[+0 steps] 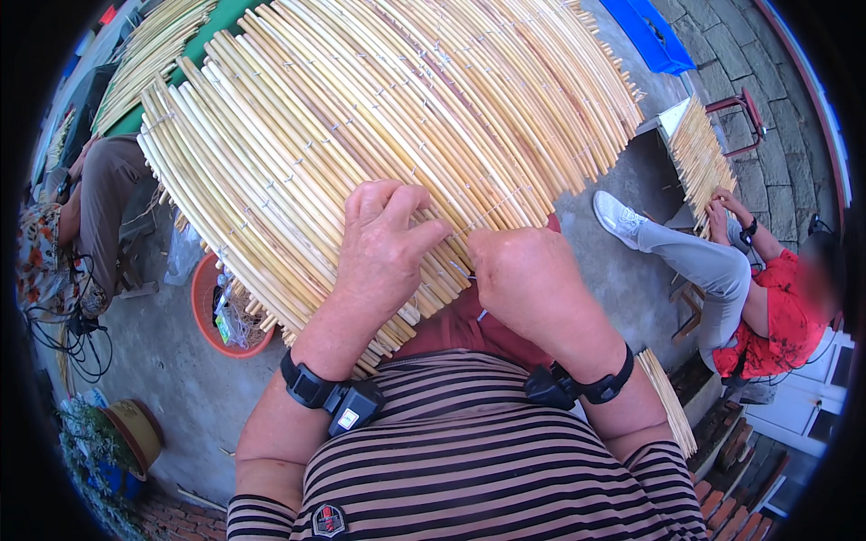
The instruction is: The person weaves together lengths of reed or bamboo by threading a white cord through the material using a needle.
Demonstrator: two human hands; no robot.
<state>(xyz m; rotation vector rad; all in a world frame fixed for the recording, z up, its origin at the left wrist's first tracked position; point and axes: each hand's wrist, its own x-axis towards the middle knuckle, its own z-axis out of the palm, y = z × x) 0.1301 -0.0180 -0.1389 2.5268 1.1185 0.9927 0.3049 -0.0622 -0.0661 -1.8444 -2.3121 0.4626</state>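
A large mat of pale reed stalks (361,99), tied across with rows of thin thread, stretches away from my lap. My left hand (383,230) rests on its near part, fingers bent and closed, with the thumb side toward my right hand; whatever the fingertips pinch is hidden. Beside it, at the mat's near edge, my right hand (523,266) is closed in a fist, knuckles up. What it holds cannot be made out, though a thin, light strand shows just below it.
An orange-red basin (206,307) with plastic and scraps stands on the floor at left, near a potted plant (135,433). A co-worker in red (780,311) handles a smaller reed mat (699,149) at right. Another person (108,207) sits at far left. A blue crate (645,36) lies beyond.
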